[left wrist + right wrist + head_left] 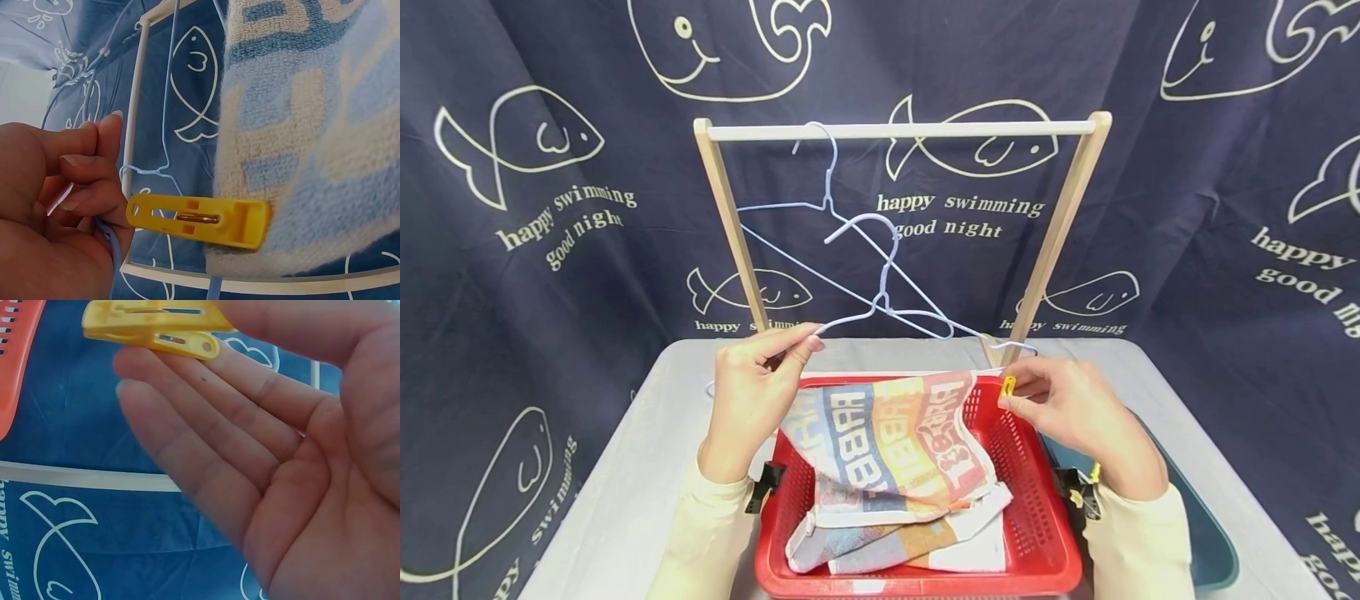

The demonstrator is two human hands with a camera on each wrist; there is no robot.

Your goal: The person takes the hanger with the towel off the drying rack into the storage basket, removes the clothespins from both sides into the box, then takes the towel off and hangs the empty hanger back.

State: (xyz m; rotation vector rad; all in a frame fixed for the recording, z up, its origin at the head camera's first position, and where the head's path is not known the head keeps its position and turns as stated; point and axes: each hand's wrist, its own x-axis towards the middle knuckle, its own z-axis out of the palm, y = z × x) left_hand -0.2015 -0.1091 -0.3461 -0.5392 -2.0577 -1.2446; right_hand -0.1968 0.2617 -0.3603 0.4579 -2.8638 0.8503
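Observation:
My left hand (760, 375) grips one shoulder of a light blue clothes hanger (891, 258) in front of the rack. From the hanger's lower bar a multicoloured towel (880, 433) with printed letters droops over the red basket. A yellow clothespin (200, 220) bites the towel's edge beside my left hand in the left wrist view; the head view does not show it. My right hand (1067, 404) pinches another yellow clothespin (156, 322) between thumb and fingers, slightly right of the towel's upper right corner and apart from it.
The red basket (1041, 533) holds more folded cloth (887, 550). Behind stands a wooden rack with a white rail (970, 131), where a second blue hanger (829, 175) hangs. A teal tray (1206, 542) lies at the right on the pale tabletop (617, 492).

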